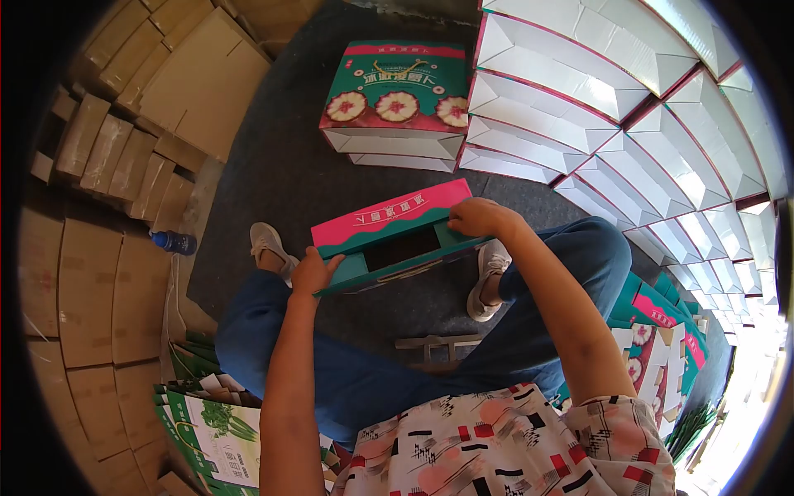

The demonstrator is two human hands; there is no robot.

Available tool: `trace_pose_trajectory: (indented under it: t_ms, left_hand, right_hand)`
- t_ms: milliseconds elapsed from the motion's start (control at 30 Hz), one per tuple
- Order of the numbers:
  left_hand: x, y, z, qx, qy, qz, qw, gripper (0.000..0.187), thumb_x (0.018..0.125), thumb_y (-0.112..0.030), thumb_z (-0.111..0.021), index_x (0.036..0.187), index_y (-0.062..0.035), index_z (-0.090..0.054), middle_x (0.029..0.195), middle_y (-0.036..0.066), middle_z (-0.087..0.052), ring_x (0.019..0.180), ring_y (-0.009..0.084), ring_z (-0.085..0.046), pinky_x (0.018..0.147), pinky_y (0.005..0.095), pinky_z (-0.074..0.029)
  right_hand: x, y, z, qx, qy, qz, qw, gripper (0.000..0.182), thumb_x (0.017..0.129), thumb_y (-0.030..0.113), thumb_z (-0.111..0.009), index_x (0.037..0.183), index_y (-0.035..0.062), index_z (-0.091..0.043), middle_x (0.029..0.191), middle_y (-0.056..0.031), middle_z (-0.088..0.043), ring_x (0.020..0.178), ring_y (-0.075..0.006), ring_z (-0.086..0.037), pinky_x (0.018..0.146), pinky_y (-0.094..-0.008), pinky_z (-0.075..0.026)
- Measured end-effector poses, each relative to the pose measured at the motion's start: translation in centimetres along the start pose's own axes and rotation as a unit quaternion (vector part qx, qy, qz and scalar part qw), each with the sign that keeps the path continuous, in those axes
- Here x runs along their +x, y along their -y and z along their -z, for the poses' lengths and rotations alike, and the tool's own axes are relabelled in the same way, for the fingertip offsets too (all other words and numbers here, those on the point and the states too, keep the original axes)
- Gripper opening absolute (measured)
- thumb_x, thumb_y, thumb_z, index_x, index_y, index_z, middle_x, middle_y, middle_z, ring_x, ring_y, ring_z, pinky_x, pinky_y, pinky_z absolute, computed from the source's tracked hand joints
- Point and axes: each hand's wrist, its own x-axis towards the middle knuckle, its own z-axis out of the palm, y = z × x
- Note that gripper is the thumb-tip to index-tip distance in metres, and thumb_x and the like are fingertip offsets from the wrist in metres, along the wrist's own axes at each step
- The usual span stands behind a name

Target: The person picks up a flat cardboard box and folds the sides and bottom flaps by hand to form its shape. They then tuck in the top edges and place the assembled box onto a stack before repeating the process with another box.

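Observation:
Between my legs is a pink and green cardboard gift box (pixel 390 212), its pink flap raised and a dark opening showing between the green end flaps. My left hand (pixel 312 273) grips its left end, with the thumb over the edge and the other fingers partly hidden. At the opposite end, my right hand (pixel 482 217) is closed on the upper right corner, its fingers bent over the edge. The box is tilted, and its lower part is mostly out of sight.
Ahead stands a finished-looking gift box (pixel 397 87) with radish pictures. White-sided boxes (pixel 550 99) are stacked high at the right. Brown cartons (pixel 87 289) line the left, near a blue bottle (pixel 174 242). Flat printed cardboard (pixel 657 331) lies beside my right leg; green printed cardboard (pixel 219 438) lies at my left.

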Motion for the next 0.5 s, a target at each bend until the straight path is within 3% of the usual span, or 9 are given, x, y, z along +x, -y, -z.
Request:
trace_pose_trajectory:
  t_ms: [200, 400, 500]
  left_hand:
    - [0.1, 0.0, -0.1, -0.013, 0.002, 0.005, 1.000, 0.063, 0.081, -0.054, -0.060, 0.097, 0.0048, -0.047, 0.081, 0.023, -0.065, 0.078, 0.0375, -0.065, 0.065, 0.0432, -0.051]
    - [0.2, 0.7, -0.6, -0.028, 0.002, 0.005, 1.000, 0.062, 0.082, -0.053, -0.060, 0.099, 0.0052, -0.046, 0.083, 0.024, -0.064, 0.080, 0.0372, -0.065, 0.067, 0.0434, -0.051]
    - [0.7, 1.4, -0.9, -0.071, 0.024, -0.005, 0.997, 0.062, 0.082, -0.053, -0.060, 0.100, 0.0047, -0.046, 0.086, 0.025, -0.064, 0.083, 0.0375, -0.064, 0.069, 0.0433, -0.050]
  right_hand:
    - [-0.6, 0.1, -0.7, -0.009, 0.004, -0.025, 1.000, 0.032, 0.086, 0.028, -0.048, 0.104, 0.0063, -0.063, 0.097, -0.0177, -0.064, 0.094, -0.0347, -0.061, 0.082, -0.0429, -0.046]
    - [-2.4, -0.7, 0.9, 0.084, -0.044, -0.080, 0.992, 0.046, 0.085, 0.046, -0.053, 0.103, 0.0053, -0.064, 0.100, -0.0163, -0.065, 0.097, -0.0328, -0.061, 0.084, -0.0408, -0.046]
    - [-5.3, 0.0, 3.3, 0.191, -0.002, -0.036, 0.981, 0.060, 0.079, 0.057, -0.059, 0.106, 0.0035, -0.064, 0.096, -0.0170, -0.065, 0.092, -0.0331, -0.062, 0.082, -0.0397, -0.046]
